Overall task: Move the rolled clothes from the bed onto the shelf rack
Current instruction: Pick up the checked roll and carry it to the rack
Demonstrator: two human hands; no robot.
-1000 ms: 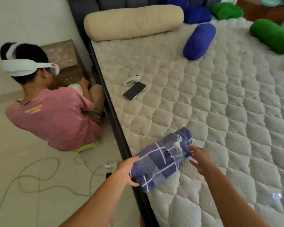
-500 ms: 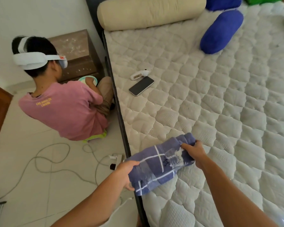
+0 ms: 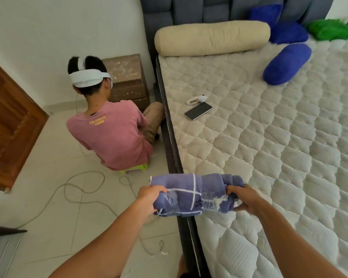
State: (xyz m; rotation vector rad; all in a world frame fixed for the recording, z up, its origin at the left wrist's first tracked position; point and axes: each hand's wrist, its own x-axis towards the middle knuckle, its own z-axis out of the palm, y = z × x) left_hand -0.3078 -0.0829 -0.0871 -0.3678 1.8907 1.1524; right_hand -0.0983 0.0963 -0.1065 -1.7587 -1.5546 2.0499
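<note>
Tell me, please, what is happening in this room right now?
A person holds a rolled blue checked cloth by its ends, left hand and right hand, above the edge of the bed. No shelf rack is in view. A second person in a pink shirt sits on the floor beside the bed.

Blue white-checked rolled cloth point(image 3: 195, 194); cream, seemingly quilted mattress point(image 3: 269, 147).

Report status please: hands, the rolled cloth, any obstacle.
Left hand and right hand grip the ends of the blue checked rolled cloth, held over the bed edge. Seated person and floor cables nearby. Shelf rack unseen.
</note>
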